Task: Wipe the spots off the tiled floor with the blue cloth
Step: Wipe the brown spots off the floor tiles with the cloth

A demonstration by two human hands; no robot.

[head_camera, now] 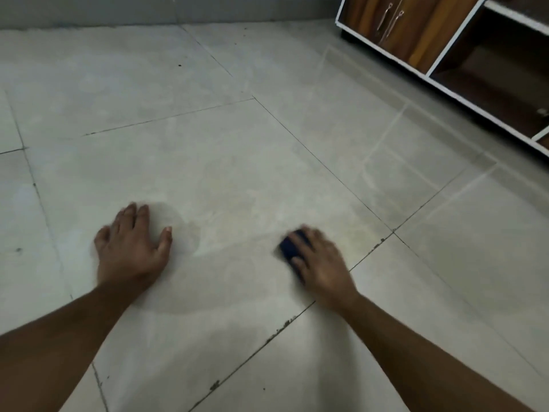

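R hand (319, 260) grip clamped on blue cloth (292, 248), pressing tiled floor (237, 179); L hand (130, 245) flat, fingers spread.

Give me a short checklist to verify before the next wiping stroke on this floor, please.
1. Blue cloth is under the right hand: ok.
2. Cloth lies flat on the tiled floor: cannot tell, the hand covers most of it and is blurred.
3. Left hand rests flat on the floor as support: ok.
4. Left hand is apart from the cloth: ok.
5. Dark specks along the grout line near the right arm are removed: not ok.
6. Far speck near the wall is wiped: not ok.
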